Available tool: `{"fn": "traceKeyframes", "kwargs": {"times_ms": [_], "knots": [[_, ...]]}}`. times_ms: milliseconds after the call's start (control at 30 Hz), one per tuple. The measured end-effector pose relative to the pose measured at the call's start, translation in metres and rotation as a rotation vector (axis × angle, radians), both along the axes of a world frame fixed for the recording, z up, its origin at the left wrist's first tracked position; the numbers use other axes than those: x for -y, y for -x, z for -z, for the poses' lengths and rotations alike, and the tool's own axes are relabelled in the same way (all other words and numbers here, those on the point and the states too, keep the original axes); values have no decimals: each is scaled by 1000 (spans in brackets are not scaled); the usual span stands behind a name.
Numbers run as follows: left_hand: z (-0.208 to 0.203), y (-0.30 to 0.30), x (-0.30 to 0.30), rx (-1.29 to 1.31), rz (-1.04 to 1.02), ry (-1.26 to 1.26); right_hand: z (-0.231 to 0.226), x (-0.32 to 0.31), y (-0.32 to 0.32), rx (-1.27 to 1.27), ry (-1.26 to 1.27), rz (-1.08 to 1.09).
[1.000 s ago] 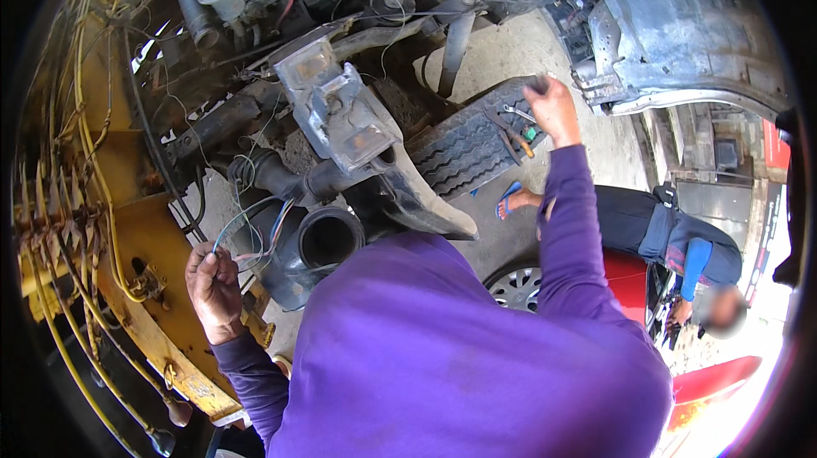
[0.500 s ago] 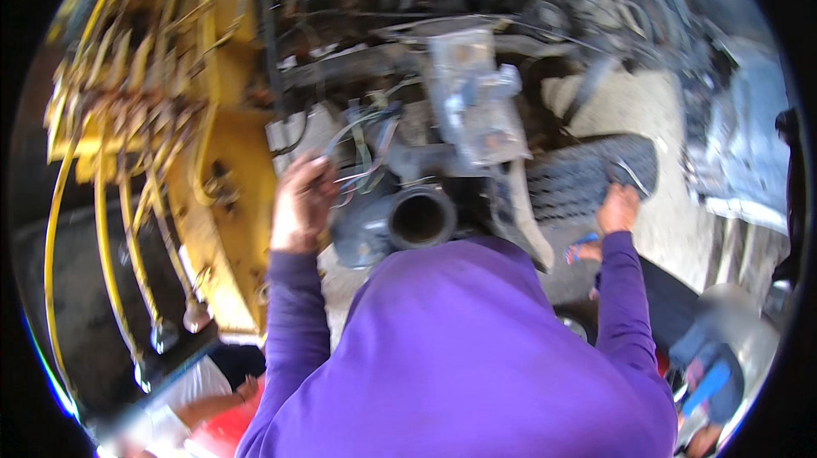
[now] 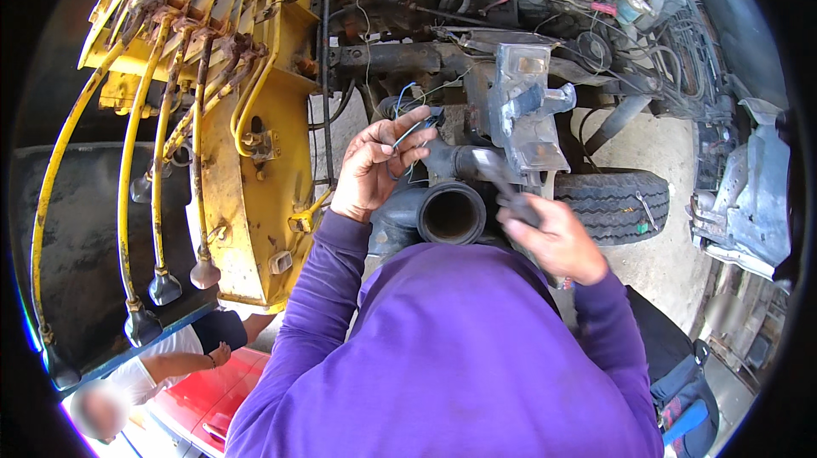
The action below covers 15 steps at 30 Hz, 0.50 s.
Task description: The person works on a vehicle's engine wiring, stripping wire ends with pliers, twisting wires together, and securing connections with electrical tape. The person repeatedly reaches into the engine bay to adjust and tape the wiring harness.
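My left hand (image 3: 374, 164) is closed on a thin pale-blue wire (image 3: 407, 136), pinched between thumb and fingers, with a small dark piece (image 3: 434, 116) at the fingertips. More loose coloured wires (image 3: 407, 94) stick up just beyond it. My right hand (image 3: 562, 241) grips a dark-handled tool (image 3: 521, 208) whose grey blade-like end points toward the left hand. That end is smeared by motion, so its exact kind is unclear. Between and below the hands opens a wide dark pipe (image 3: 452, 214). A slim metal tool (image 3: 645, 209) lies on the tyre (image 3: 608, 203) at the right.
A yellow steel frame (image 3: 264, 237) with levers and yellow rods (image 3: 132, 211) stands at left. Ahead are a grey metal bracket (image 3: 532, 109) and greasy vehicle parts. Behind, at lower left, are another person (image 3: 162, 364) and a red car (image 3: 208, 394). A dark bag (image 3: 685, 390) sits lower right.
My right hand has come left from the tyre to near the pipe, holding the dark-handled tool. My left hand appears farther right and slightly higher. The view has shifted and is sharper.
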<state>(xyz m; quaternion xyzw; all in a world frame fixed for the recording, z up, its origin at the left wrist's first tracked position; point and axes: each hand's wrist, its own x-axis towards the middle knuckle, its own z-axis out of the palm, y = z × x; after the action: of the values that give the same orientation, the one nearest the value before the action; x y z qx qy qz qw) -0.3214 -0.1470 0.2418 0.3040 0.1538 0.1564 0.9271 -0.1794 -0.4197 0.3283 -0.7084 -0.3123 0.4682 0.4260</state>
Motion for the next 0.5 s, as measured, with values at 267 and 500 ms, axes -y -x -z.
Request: {"fn": "traceKeyframes", "kwargs": {"times_ms": [267, 500], "knots": [[-10, 0, 0, 97, 10, 15, 32, -63, 14, -218, -82, -128], [-9, 5, -1, 89, 19, -9, 30, -76, 21, -157, -53, -151]]}}
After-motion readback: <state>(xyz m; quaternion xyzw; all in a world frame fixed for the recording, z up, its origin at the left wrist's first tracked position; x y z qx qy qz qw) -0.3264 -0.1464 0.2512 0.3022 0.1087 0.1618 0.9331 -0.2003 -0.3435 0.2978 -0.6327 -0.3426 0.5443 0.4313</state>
